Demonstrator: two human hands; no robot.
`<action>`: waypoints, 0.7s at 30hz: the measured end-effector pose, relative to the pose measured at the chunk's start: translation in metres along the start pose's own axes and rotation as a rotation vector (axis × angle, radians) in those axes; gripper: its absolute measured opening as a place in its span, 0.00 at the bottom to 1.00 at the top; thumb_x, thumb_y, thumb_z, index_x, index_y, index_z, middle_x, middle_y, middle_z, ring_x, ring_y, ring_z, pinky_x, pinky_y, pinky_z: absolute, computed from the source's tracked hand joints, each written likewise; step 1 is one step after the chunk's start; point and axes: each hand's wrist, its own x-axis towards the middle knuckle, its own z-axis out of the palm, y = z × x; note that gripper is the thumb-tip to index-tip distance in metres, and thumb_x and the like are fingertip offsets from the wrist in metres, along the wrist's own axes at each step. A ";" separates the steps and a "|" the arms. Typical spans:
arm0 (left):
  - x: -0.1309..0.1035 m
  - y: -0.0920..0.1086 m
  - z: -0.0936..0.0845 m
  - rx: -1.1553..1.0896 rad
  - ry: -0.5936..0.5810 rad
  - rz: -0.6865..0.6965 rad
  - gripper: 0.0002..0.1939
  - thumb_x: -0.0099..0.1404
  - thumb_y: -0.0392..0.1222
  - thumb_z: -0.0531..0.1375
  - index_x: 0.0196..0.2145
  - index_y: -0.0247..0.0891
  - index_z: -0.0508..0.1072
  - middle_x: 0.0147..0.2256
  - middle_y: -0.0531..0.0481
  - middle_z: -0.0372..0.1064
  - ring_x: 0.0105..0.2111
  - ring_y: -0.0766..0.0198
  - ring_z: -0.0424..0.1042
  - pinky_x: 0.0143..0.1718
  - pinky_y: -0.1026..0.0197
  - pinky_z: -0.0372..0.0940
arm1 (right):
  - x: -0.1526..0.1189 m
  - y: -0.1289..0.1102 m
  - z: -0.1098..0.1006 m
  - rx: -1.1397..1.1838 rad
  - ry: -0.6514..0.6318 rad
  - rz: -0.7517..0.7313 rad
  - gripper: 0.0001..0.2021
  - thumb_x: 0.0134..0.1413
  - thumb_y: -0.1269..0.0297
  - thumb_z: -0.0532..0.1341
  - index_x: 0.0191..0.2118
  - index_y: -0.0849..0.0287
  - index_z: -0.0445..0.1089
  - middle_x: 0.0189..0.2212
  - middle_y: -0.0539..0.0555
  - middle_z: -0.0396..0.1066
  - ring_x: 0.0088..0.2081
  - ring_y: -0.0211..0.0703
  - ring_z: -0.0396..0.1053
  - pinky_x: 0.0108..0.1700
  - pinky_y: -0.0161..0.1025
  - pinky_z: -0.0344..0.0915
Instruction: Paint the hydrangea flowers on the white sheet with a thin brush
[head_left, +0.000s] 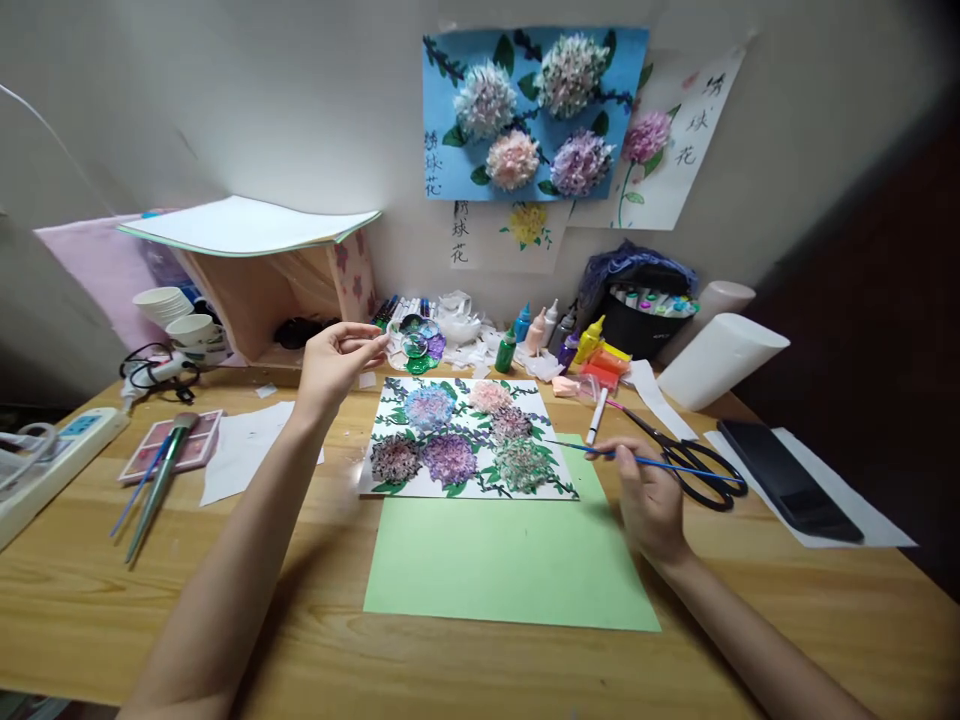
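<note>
My right hand (651,495) holds a thin blue paintbrush (675,466), its tip at the right edge of a white sheet (469,485) bearing several raised flowers and painted green leaves. My left hand (337,365) is raised at the paint palette (417,345), thumb and fingers pinched at its left edge. The palette carries green and purple paint. Under the flower sheet lies a light green paper (510,570). Small paint bottles, among them a green one (505,351), stand behind the sheet.
Black scissors (701,470), a phone (787,480) and a paper roll (724,360) are at the right. Brushes (161,480), a pink tray (206,440) and a power strip (60,470) lie at the left. A pink box (352,270) stands behind; flower pictures (534,115) hang on the wall.
</note>
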 end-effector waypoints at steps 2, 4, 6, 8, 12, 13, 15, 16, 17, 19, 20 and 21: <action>0.004 0.004 -0.011 -0.009 0.022 -0.004 0.24 0.40 0.46 0.73 0.34 0.31 0.75 0.26 0.48 0.75 0.26 0.64 0.75 0.35 0.62 0.73 | 0.011 -0.007 -0.001 0.064 0.044 -0.007 0.09 0.61 0.60 0.53 0.35 0.56 0.67 0.29 0.51 0.69 0.32 0.42 0.69 0.39 0.43 0.64; 0.007 0.008 -0.018 -0.005 0.000 -0.029 0.24 0.39 0.46 0.73 0.33 0.31 0.75 0.26 0.47 0.76 0.26 0.64 0.75 0.35 0.61 0.73 | 0.028 -0.022 0.000 0.115 0.074 -0.059 0.06 0.60 0.60 0.55 0.37 0.55 0.66 0.28 0.49 0.68 0.30 0.42 0.69 0.36 0.42 0.65; 0.008 0.009 -0.021 0.012 -0.059 -0.068 0.24 0.38 0.46 0.73 0.32 0.30 0.75 0.26 0.46 0.76 0.26 0.63 0.75 0.35 0.60 0.73 | 0.046 -0.043 0.004 0.138 0.097 -0.149 0.05 0.59 0.61 0.56 0.36 0.54 0.67 0.27 0.49 0.68 0.30 0.42 0.69 0.35 0.41 0.65; 0.007 0.008 -0.020 0.038 -0.130 -0.103 0.22 0.39 0.46 0.73 0.30 0.31 0.74 0.25 0.45 0.76 0.25 0.63 0.75 0.34 0.59 0.73 | 0.063 -0.066 0.013 0.151 0.055 -0.236 0.05 0.60 0.61 0.56 0.36 0.53 0.68 0.28 0.50 0.69 0.32 0.42 0.69 0.37 0.42 0.65; 0.005 0.001 -0.011 0.088 -0.243 -0.132 0.18 0.42 0.46 0.72 0.29 0.33 0.74 0.24 0.45 0.75 0.25 0.63 0.75 0.32 0.60 0.73 | 0.081 -0.096 0.041 0.175 -0.130 -0.306 0.13 0.64 0.60 0.50 0.34 0.54 0.70 0.30 0.52 0.70 0.34 0.42 0.69 0.38 0.42 0.65; 0.004 -0.002 -0.010 0.099 -0.269 -0.130 0.17 0.44 0.45 0.71 0.29 0.34 0.74 0.24 0.45 0.76 0.26 0.63 0.75 0.32 0.60 0.73 | 0.082 -0.099 0.049 0.191 -0.170 -0.308 0.15 0.65 0.60 0.48 0.34 0.55 0.70 0.29 0.52 0.70 0.34 0.42 0.69 0.38 0.41 0.64; 0.003 -0.005 -0.007 0.114 -0.312 -0.120 0.16 0.46 0.46 0.70 0.30 0.35 0.74 0.25 0.45 0.76 0.26 0.63 0.75 0.32 0.61 0.73 | 0.080 -0.099 0.062 0.219 -0.235 -0.311 0.17 0.66 0.62 0.46 0.33 0.55 0.70 0.29 0.51 0.70 0.34 0.41 0.68 0.38 0.41 0.64; 0.002 -0.007 -0.006 0.118 -0.332 -0.115 0.15 0.47 0.46 0.70 0.31 0.35 0.74 0.25 0.45 0.76 0.26 0.63 0.75 0.32 0.61 0.73 | 0.079 -0.098 0.067 0.222 -0.265 -0.316 0.17 0.66 0.62 0.46 0.33 0.55 0.70 0.29 0.51 0.70 0.34 0.40 0.68 0.38 0.41 0.64; 0.002 -0.008 -0.004 0.119 -0.350 -0.112 0.15 0.48 0.46 0.69 0.31 0.35 0.74 0.25 0.45 0.76 0.26 0.63 0.75 0.32 0.60 0.73 | 0.077 -0.096 0.071 0.221 -0.293 -0.322 0.16 0.66 0.63 0.46 0.32 0.56 0.69 0.29 0.51 0.70 0.34 0.40 0.68 0.38 0.41 0.63; 0.001 -0.009 -0.002 0.117 -0.377 -0.106 0.14 0.49 0.46 0.69 0.31 0.36 0.74 0.25 0.45 0.76 0.27 0.63 0.75 0.32 0.60 0.73 | 0.073 -0.092 0.076 0.198 -0.348 -0.338 0.16 0.65 0.64 0.47 0.33 0.56 0.70 0.29 0.51 0.71 0.35 0.41 0.68 0.40 0.42 0.63; 0.000 -0.009 -0.001 0.117 -0.388 -0.102 0.14 0.49 0.46 0.69 0.31 0.36 0.74 0.26 0.45 0.76 0.27 0.62 0.76 0.32 0.60 0.73 | 0.072 -0.090 0.077 0.182 -0.370 -0.345 0.16 0.65 0.64 0.47 0.33 0.56 0.70 0.30 0.52 0.71 0.36 0.42 0.68 0.40 0.42 0.63; 0.000 -0.009 0.000 0.118 -0.394 -0.098 0.14 0.49 0.46 0.69 0.31 0.36 0.74 0.26 0.45 0.76 0.27 0.62 0.76 0.32 0.59 0.73 | 0.071 -0.089 0.078 0.166 -0.392 -0.351 0.16 0.65 0.64 0.47 0.33 0.55 0.70 0.30 0.52 0.71 0.36 0.42 0.68 0.41 0.43 0.63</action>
